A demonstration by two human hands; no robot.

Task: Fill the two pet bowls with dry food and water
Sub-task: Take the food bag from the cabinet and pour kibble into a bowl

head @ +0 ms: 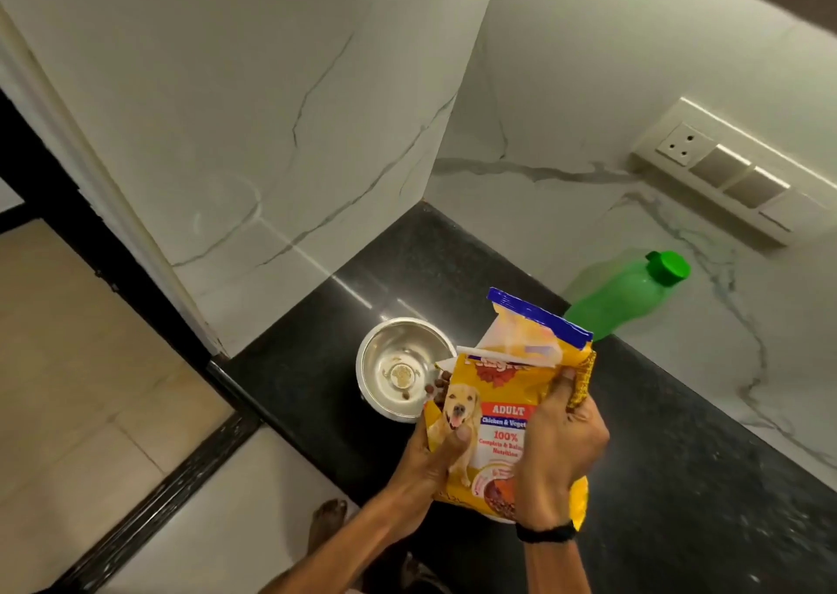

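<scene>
A yellow bag of dry dog food [498, 417] with a torn-open blue top is tilted toward a steel pet bowl [398, 362] on the black counter [679, 480]. Brown kibble spills from the bag's left corner, and a couple of pieces lie in the bowl. My left hand [430, 462] grips the bag's lower left edge, thumb on the front. My right hand [561, 448] grips the bag's right side near the top. A green water bottle [634, 294] with a green cap stands behind the bag. Only one bowl is visible; the bag hides what is behind it.
White marble walls close the counter's corner at the back and left. A switch and socket panel [724, 172] is on the right wall. The counter's front edge drops to a tiled floor [90, 389], where my foot [326, 525] shows.
</scene>
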